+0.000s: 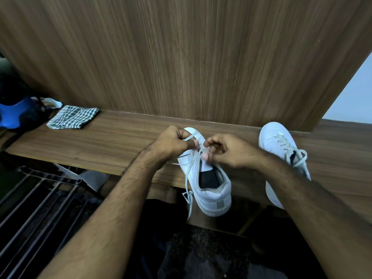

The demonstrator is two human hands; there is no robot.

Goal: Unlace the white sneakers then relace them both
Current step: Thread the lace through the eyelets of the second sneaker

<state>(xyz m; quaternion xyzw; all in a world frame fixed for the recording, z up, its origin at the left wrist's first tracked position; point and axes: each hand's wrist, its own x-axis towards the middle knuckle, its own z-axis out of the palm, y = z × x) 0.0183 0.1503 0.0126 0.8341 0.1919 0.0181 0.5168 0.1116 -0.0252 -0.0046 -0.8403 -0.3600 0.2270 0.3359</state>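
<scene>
At the near edge of the tabletop [104,141], the nearer white sneaker [209,184] lies with its heel overhanging the edge toward the person and its toe pointing at the wooden back panel [181,57]. This orientation presents the eyelet rows directly to both hands. The left hand [173,144] is curled closed, pinching one run of the lace [189,178] over the toe end of this sneaker. The right hand [227,151] is likewise curled, pinching the lace between thumb and fingertips just above the tongue. Holding both runs taut probably keeps the lace from twisting as it passes through an eyelet; whether it is going out or in cannot be determined. A loose lace length hangs off the sneaker's left side, below the tabletop edge.

Right of this sneaker, the second sneaker [279,146] rests partly behind the right forearm, laced with its ends untied. Far left of it lie a checked cloth [73,117] and a blue object [14,115].
</scene>
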